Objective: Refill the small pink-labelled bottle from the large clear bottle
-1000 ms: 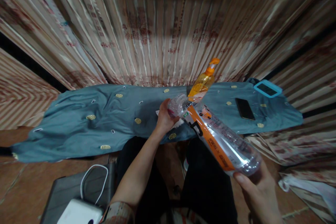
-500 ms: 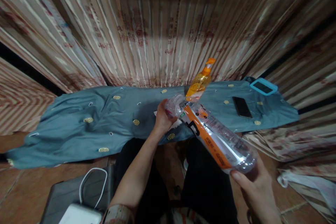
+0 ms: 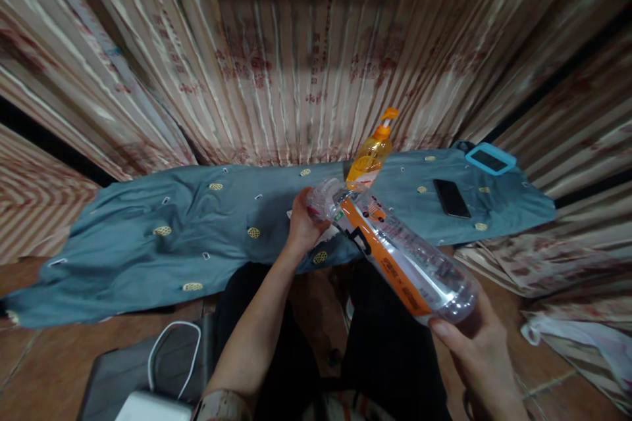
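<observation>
A clear plastic bottle with an orange and white label lies slantwise across both hands, over the front of the blue-green cloth. Its broad base is gripped by my right hand, thumb on the near side. My left hand is closed around clear, rounded plastic at the bottle's far end; whether this is the bottle's own top or a separate piece, I cannot tell. A white scrap shows beside my left hand. Just behind the bottle's far end stands an orange pump bottle of yellow liquid.
A black phone and a blue-framed device lie on the right of the cloth. Striped curtains hang behind and beside it. A white box with a looped cable sits at lower left.
The view has shifted slightly, so the cloth and the things on it appear a little further left. Both hands keep their hold on the plastic bottle at nearly the same slant.
</observation>
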Motion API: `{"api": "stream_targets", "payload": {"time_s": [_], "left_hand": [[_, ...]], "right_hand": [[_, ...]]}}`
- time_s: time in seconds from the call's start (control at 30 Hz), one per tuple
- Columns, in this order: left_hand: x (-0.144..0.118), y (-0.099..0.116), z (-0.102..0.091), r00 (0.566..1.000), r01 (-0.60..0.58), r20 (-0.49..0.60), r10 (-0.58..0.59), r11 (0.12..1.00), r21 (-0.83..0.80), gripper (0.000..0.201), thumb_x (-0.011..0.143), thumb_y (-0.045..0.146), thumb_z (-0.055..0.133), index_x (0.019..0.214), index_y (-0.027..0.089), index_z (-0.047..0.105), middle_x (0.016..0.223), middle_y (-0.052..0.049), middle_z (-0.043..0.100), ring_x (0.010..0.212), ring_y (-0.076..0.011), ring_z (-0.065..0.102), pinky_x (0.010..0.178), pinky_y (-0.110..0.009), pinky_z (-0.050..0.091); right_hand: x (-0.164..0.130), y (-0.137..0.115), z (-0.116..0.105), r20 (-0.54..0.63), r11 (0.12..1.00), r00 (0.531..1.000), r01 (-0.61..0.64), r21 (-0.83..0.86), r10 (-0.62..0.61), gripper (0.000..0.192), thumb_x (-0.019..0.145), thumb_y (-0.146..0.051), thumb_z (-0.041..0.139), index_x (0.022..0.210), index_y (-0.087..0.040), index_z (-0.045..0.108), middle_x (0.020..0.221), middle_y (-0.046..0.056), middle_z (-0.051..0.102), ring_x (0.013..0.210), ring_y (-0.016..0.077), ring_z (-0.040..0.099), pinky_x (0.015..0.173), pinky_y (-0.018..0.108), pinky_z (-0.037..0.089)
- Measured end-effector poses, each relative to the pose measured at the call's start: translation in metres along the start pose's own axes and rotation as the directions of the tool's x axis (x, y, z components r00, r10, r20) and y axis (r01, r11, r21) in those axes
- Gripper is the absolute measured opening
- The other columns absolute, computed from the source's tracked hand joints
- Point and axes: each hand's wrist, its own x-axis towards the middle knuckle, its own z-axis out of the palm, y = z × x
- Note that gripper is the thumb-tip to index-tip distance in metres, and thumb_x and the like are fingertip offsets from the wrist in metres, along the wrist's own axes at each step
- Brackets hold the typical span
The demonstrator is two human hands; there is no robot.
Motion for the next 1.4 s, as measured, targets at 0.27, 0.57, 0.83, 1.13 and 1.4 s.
{"api": "stream_targets", "payload": {"time_s": [0.27,0.57,0.83,1.13,1.4], "left_hand": [[0.0,0.0003,0.0002,1.0,-0.004,-0.008,0.004,1.0,0.02,0.091,0.056,0.018,0.088,0.139,0.019,0.049,0.138,-0.017,0.064,0.127,-0.0348,0.066,0.106,-0.05,0.056],[-0.0005,-0.0034,-0.0001,1.0,-0.011,0.007,0.011,1.0,-0.002,0.091,0.057,0.017,0.088,0.14,0.02,0.05,0.137,-0.016,0.065,0.125,-0.0341,0.067,0.103,-0.049,0.058],[-0.0005,-0.0021,-0.0002,1.0,-0.011,0.005,0.011,1.0,-0.024,0.091,0.057,0.019,0.09,0.14,0.023,0.051,0.138,-0.014,0.065,0.127,-0.0344,0.066,0.106,-0.049,0.057],[0.0004,0.0049,-0.0016,1.0,0.025,0.005,-0.025,1.0,-0.019,0.09,0.056,0.017,0.088,0.137,0.019,0.05,0.139,-0.017,0.064,0.126,-0.0361,0.066,0.106,-0.052,0.057],[-0.0005,-0.0005,-0.0003,1.0,-0.002,-0.003,0.002,1.0,-0.013,0.091,0.056,0.018,0.09,0.138,0.021,0.051,0.139,-0.015,0.064,0.129,-0.0361,0.064,0.108,-0.052,0.055]], "right_hand": [[0.0008,-0.0048,0.0037,0.015,0.998,1.0,0.021,0.055,-0.022,0.078,0.052,-0.046,0.098,0.12,-0.02,0.07,0.105,0.005,0.082,0.093,0.0247,0.078,0.08,0.027,0.061],[0.0004,-0.0005,0.0026,0.015,0.999,1.0,-0.012,0.043,0.012,0.082,0.051,-0.047,0.099,0.123,-0.021,0.07,0.108,0.005,0.082,0.098,0.0266,0.077,0.084,0.03,0.059],[-0.0002,0.0041,-0.0016,0.034,1.0,0.999,0.018,0.002,-0.018,0.082,0.056,-0.047,0.097,0.127,-0.02,0.068,0.111,0.006,0.081,0.101,0.0278,0.076,0.086,0.031,0.059],[0.0014,0.002,-0.0027,0.028,1.0,1.0,-0.002,-0.023,0.003,0.084,0.053,-0.047,0.098,0.126,-0.018,0.068,0.111,0.006,0.082,0.101,0.0258,0.077,0.086,0.028,0.059],[-0.0002,-0.0038,0.0028,0.0,0.999,0.999,-0.032,0.02,0.032,0.085,0.049,-0.044,0.098,0.123,-0.017,0.069,0.105,0.004,0.083,0.095,0.0221,0.077,0.082,0.022,0.059]]}}
